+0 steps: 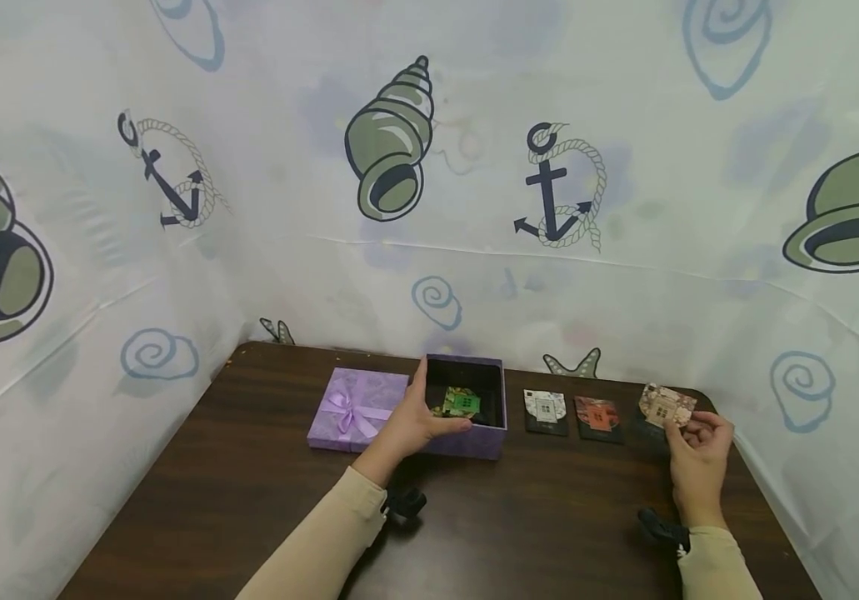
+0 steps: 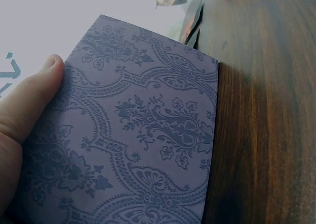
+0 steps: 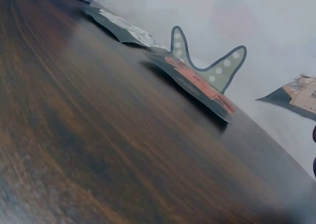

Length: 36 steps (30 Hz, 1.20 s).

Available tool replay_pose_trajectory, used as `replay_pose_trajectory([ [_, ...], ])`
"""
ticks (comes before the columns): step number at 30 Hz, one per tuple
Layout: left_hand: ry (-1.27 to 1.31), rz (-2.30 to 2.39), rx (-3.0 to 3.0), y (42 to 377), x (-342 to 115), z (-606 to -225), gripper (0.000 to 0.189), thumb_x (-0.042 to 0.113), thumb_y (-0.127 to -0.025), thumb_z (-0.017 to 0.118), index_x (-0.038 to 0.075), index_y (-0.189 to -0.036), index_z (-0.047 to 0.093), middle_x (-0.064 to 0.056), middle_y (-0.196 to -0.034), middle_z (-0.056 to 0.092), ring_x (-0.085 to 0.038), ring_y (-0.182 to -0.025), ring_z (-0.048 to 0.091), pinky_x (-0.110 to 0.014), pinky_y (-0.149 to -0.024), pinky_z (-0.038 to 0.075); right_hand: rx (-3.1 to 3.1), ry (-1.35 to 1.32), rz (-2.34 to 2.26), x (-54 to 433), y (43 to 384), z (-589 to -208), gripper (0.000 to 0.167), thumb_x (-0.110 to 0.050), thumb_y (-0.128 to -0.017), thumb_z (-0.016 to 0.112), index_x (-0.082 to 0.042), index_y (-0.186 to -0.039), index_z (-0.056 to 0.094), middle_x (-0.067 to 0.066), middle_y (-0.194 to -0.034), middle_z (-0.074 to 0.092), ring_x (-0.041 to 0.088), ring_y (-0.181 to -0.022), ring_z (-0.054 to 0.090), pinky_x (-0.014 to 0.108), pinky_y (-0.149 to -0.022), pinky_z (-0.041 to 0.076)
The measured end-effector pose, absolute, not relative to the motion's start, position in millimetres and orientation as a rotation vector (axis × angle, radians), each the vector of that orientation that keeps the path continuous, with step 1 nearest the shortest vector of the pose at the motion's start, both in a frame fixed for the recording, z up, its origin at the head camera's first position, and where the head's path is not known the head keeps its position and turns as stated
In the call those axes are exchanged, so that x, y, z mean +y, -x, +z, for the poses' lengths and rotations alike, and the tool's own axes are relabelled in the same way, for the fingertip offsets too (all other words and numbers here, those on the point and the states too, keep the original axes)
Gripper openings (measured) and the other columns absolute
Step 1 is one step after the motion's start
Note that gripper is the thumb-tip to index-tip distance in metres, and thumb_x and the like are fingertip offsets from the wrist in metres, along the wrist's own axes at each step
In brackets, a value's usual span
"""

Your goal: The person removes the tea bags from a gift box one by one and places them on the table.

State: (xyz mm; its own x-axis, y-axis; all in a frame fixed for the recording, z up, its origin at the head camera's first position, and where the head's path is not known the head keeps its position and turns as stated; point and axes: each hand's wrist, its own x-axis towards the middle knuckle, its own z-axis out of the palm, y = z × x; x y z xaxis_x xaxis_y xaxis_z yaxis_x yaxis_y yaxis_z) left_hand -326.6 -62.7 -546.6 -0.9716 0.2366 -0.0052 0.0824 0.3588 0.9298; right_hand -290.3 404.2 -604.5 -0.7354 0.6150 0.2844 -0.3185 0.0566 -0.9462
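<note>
My left hand (image 1: 408,427) holds the near left corner of a purple open-topped box (image 1: 468,443), its thumb along the front rim. Up close in the left wrist view, the box wall (image 2: 148,110) has a dark floral pattern, with the thumb (image 2: 37,98) at its edge. Inside the box lies a green packet (image 1: 462,402), partly hidden by the hand. At the table's right end my right hand (image 1: 701,460) pinches a beige flat packet (image 1: 665,405) by its near right corner. In the right wrist view that packet (image 3: 300,96) appears raised off the table, cut off at the frame edge.
A white-and-black packet (image 1: 546,412) and a red-and-black packet (image 1: 599,418) lie side by side between box and right hand. Left of the box is a purple lid (image 1: 354,410) with a ribbon bow. Behind the dark wooden table (image 1: 534,517) hangs a printed cloth (image 1: 474,275).
</note>
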Motion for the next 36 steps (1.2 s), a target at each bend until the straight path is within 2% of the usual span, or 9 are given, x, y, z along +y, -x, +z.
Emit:
replay_pose_trajectory([
  [10, -0.281, 1.672, 2.477, 328.8, -61.6, -548.4, 0.145, 0.044, -0.078, 0.100, 0.035, -0.176, -0.005, -0.014, -0.185, 0.007, -0.047, -0.167, 0.021, -0.070, -0.127, 0.033, -1.818, 0.433, 1.682, 409.4, 287.8, -610.0, 0.047, 0.001, -0.101, 0.073, -0.017, -0.140, 0.055, 0.000, -0.101, 0.055, 0.008, -0.079, 0.052, 0.013, -0.063, 0.045],
  [14, -0.299, 1.664, 2.479, 330.3, -62.3, -548.1, 0.146, 0.046, -0.077, 0.101, 0.033, -0.177, -0.006, -0.014, -0.185, 0.007, -0.046, -0.167, 0.020, -0.069, -0.129, 0.031, -2.055, 0.490, 1.430, 409.3, 286.7, -612.8, 0.044, -0.009, -0.104, 0.073, -0.013, -0.144, 0.055, -0.005, -0.099, 0.057, 0.003, -0.080, 0.051, 0.013, -0.065, 0.042],
  [17, -0.310, 1.668, 2.471, 331.0, -62.5, -547.8, 0.146, 0.046, -0.077, 0.101, 0.033, -0.177, -0.006, -0.014, -0.185, 0.007, -0.046, -0.168, 0.019, -0.069, -0.129, 0.030, -2.224, 0.523, 1.159, 410.1, 285.7, -614.9, 0.041, -0.015, -0.105, 0.072, -0.009, -0.143, 0.059, -0.003, -0.100, 0.060, -0.002, -0.084, 0.048, 0.014, -0.069, 0.039],
  [20, -0.311, 1.681, 2.458, 330.7, -62.5, -548.7, 0.146, 0.046, -0.078, 0.100, 0.033, -0.177, -0.006, -0.014, -0.185, 0.005, -0.045, -0.168, 0.019, -0.069, -0.129, 0.030, -2.296, 0.539, 1.041, 410.7, 285.7, -614.9, 0.033, -0.016, -0.104, 0.072, -0.008, -0.135, 0.066, 0.007, -0.105, 0.064, -0.002, -0.086, 0.047, 0.016, -0.071, 0.037],
  [24, -0.301, 1.695, 2.457, 329.2, -63.4, -551.2, 0.145, 0.044, -0.079, 0.100, 0.033, -0.177, -0.006, -0.014, -0.185, 0.004, -0.046, -0.168, 0.018, -0.070, -0.129, 0.030, -2.349, 0.529, 1.007, 408.9, 285.9, -612.6, 0.028, -0.015, -0.104, 0.072, -0.006, -0.130, 0.071, 0.018, -0.115, 0.072, 0.011, -0.093, 0.057, 0.021, -0.073, 0.039],
  [27, -0.300, 1.699, 2.464, 328.6, -64.1, -552.4, 0.144, 0.042, -0.079, 0.100, 0.033, -0.177, -0.006, -0.013, -0.185, 0.005, -0.046, -0.168, 0.018, -0.070, -0.128, 0.030, -2.387, 0.505, 0.976, 407.3, 286.1, -611.7, 0.029, -0.013, -0.104, 0.071, -0.003, -0.131, 0.071, 0.024, -0.122, 0.073, 0.030, -0.103, 0.063, 0.033, -0.081, 0.042],
  [31, -0.314, 1.704, 2.453, 328.7, -63.5, -551.7, 0.145, 0.044, -0.079, 0.100, 0.035, -0.176, -0.007, -0.013, -0.185, 0.004, -0.045, -0.168, 0.017, -0.070, -0.128, 0.030, -2.418, 0.466, 0.938, 407.6, 287.7, -611.9, 0.030, -0.007, -0.104, 0.066, 0.004, -0.132, 0.069, 0.034, -0.130, 0.068, 0.051, -0.116, 0.057, 0.055, -0.095, 0.039],
  [36, -0.318, 1.712, 2.441, 330.2, -63.1, -551.4, 0.146, 0.047, -0.078, 0.100, 0.035, -0.176, -0.008, -0.013, -0.185, 0.002, -0.045, -0.169, 0.014, -0.069, -0.129, 0.028, -2.433, 0.465, 0.956, 408.5, 288.4, -613.8, 0.035, -0.009, -0.105, 0.064, 0.006, -0.136, 0.066, 0.038, -0.139, 0.057, 0.057, -0.130, 0.045, 0.067, -0.106, 0.034],
])
